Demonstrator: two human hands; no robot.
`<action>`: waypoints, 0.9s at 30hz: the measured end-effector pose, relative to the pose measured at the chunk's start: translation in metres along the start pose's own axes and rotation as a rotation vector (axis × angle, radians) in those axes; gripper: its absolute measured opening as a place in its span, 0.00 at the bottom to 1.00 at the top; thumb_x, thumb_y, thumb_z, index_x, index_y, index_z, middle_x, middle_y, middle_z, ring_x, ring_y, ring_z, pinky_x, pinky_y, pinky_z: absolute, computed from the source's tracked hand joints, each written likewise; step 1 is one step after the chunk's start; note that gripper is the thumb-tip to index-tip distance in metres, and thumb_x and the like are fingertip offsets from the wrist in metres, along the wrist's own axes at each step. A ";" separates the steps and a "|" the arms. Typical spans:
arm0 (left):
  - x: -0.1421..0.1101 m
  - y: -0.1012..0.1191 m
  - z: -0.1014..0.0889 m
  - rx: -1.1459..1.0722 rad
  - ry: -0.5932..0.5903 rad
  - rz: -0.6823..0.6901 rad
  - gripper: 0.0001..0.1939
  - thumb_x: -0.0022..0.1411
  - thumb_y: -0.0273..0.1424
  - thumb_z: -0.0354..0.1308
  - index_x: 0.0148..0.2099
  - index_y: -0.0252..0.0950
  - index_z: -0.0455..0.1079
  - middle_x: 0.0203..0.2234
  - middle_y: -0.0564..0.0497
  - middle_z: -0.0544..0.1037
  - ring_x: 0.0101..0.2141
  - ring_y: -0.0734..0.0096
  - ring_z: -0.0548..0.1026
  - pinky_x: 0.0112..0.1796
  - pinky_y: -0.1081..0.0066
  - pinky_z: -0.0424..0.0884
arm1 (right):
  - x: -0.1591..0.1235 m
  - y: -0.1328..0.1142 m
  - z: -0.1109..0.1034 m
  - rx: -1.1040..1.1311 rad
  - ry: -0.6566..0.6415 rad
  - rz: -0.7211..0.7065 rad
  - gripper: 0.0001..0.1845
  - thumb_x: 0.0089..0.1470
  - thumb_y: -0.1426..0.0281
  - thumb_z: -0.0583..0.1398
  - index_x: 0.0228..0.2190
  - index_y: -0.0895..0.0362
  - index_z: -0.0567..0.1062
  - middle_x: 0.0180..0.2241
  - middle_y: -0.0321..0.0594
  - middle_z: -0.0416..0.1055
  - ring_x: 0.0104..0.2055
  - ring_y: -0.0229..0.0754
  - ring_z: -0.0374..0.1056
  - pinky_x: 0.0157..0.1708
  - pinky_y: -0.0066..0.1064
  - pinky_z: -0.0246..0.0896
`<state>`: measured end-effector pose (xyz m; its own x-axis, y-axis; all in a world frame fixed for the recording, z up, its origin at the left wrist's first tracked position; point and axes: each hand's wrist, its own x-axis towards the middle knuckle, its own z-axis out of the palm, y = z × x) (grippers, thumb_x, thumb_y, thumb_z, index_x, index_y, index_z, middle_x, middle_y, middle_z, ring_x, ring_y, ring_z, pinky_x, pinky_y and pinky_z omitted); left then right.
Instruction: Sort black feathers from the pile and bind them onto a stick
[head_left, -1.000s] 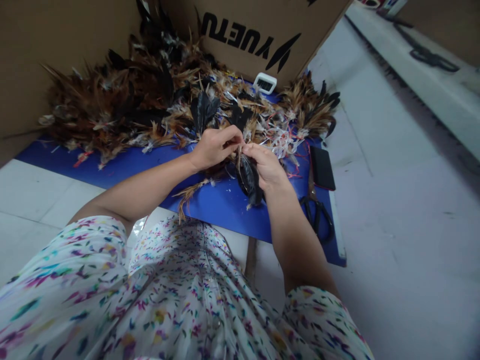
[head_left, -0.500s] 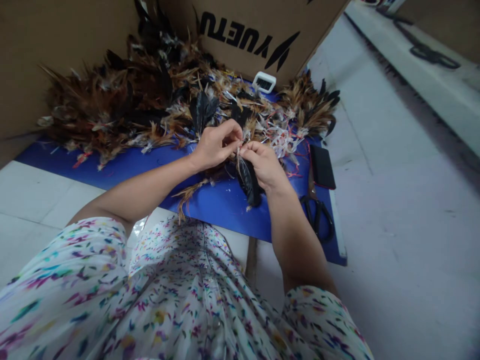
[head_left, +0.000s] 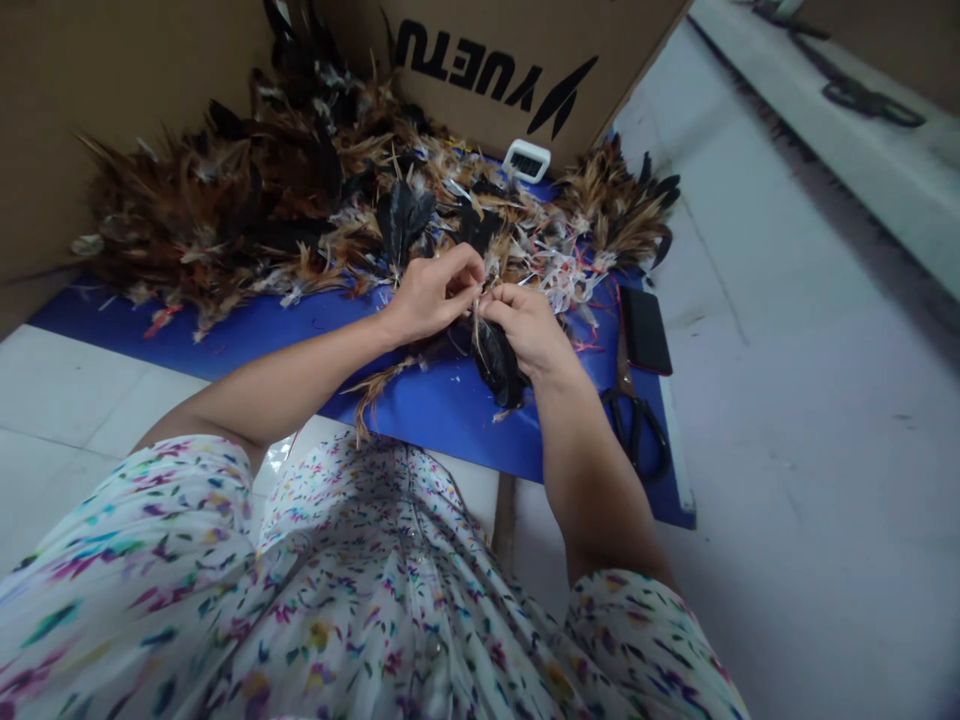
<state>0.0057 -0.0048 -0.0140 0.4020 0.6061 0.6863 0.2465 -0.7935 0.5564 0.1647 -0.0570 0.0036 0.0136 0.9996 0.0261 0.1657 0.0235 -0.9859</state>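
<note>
Black feathers (head_left: pixel 495 362) hang down below my right hand (head_left: pixel 523 322), which pinches them at their quill end. My left hand (head_left: pixel 433 292) meets it from the left, thumb and forefinger pinched at the same end; whatever is between those fingertips is too small to make out. Both hands are over the front of a blue board (head_left: pixel 442 405). Behind them lies a broad heap of brown and black feathers (head_left: pixel 217 215). White and red strips or ties (head_left: pixel 566 275) lie in a tangle just beyond my right hand.
Black-handled scissors (head_left: pixel 637 430) and a dark phone (head_left: pixel 645 330) lie at the board's right side. A small white device with a dark display (head_left: pixel 526 160) stands at the back, before a cardboard box (head_left: pixel 480 60) marked YUETU. A loose brown feather (head_left: pixel 382 388) lies near the front edge.
Both hands stay almost in place, still pinched together. The black feathers below my right hand have shifted slightly and look more bunched. The view has moved a little.
</note>
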 end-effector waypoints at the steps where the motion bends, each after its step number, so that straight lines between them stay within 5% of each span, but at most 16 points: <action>1: 0.000 0.000 0.000 -0.017 -0.001 -0.007 0.06 0.61 0.32 0.58 0.41 0.36 0.70 0.26 0.56 0.76 0.27 0.77 0.75 0.30 0.75 0.69 | -0.001 -0.001 0.000 0.001 0.000 0.006 0.07 0.43 0.71 0.61 0.19 0.56 0.67 0.19 0.29 0.60 0.22 0.32 0.52 0.25 0.28 0.46; 14: 0.007 -0.005 0.000 -0.369 0.005 -0.240 0.15 0.55 0.40 0.66 0.37 0.37 0.67 0.24 0.55 0.76 0.29 0.73 0.78 0.33 0.72 0.73 | -0.001 -0.005 -0.003 0.069 -0.042 0.102 0.03 0.39 0.70 0.62 0.20 0.56 0.71 0.18 0.29 0.64 0.21 0.32 0.56 0.25 0.28 0.50; 27: 0.009 -0.002 -0.001 -0.456 0.032 -0.416 0.14 0.54 0.34 0.68 0.33 0.37 0.65 0.22 0.57 0.75 0.24 0.77 0.75 0.28 0.76 0.71 | -0.002 -0.005 -0.004 -0.241 -0.051 -0.089 0.03 0.39 0.72 0.59 0.17 0.57 0.71 0.21 0.34 0.67 0.28 0.37 0.60 0.34 0.32 0.56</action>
<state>0.0078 0.0027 -0.0083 0.3244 0.8668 0.3787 -0.0275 -0.3915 0.9198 0.1672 -0.0592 0.0096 -0.0600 0.9935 0.0964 0.3947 0.1124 -0.9119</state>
